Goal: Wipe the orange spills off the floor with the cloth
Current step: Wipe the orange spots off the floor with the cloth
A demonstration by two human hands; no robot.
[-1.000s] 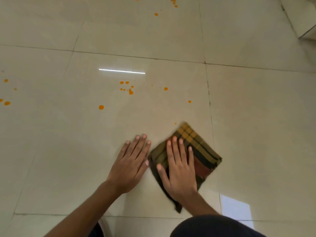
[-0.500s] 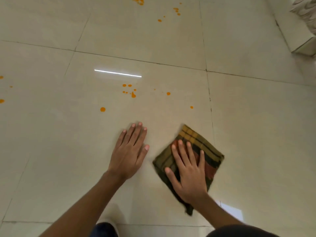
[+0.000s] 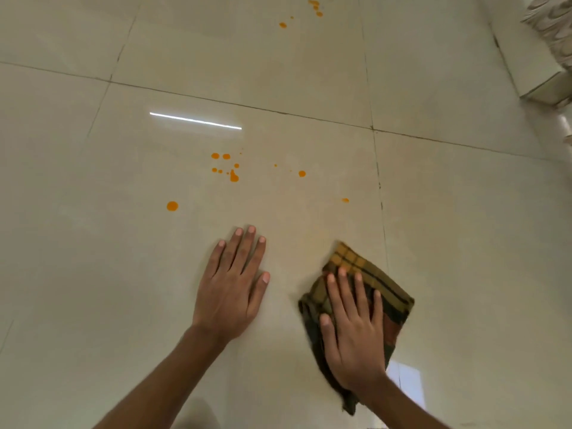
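Pressing cloth (image 3: 374, 280) to floor (image 3: 93, 274) with right hand (image 3: 353, 332); left hand (image 3: 230, 289) braced flat.

Glossy beige tiles with dark grout lines cover the floor; a bright strip of light (image 3: 195, 120) reflects far left of centre. One orange drop (image 3: 172, 206) lies far-left of the left hand, which rests palm down, fingers extended, gripping nothing. Orange spills (image 3: 227, 167) cluster beyond it; further spots (image 3: 312, 10) lie at the far edge. Right of the left hand, not touching it, the folded checked cloth lies under the flat, unclenched right hand. A pale skirting edge (image 3: 526, 57) borders the far right.
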